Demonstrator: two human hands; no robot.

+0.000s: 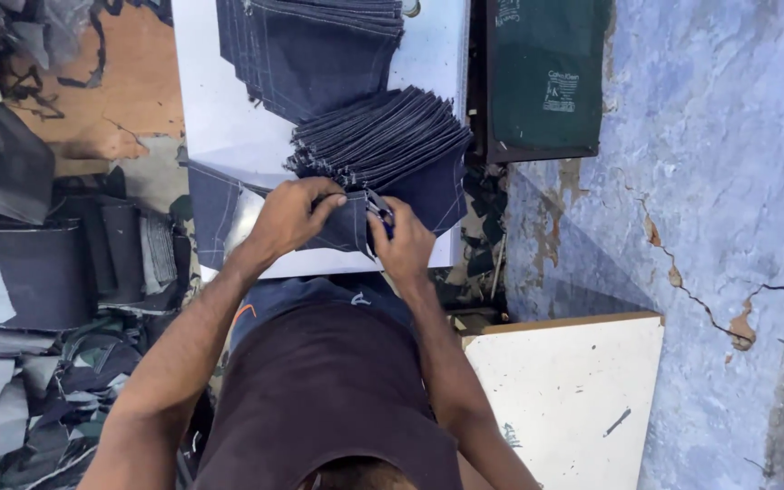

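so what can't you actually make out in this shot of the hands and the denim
- Head view: the small tool in the right hand is mostly covered by its fingers; its kind is unclear.
- The denim piece under the left hand is partly hidden by both hands.
- The upper denim stack is cut off by the top edge.
- The fanned denim stack: too fine to count.

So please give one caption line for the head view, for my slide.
Both hands, left hand and right hand, grip a dark denim piece beside fanned denim stack.

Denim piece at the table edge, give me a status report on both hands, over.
Left hand and right hand both gripping the denim piece. Fanned denim stack lies just behind. Nothing blocking.
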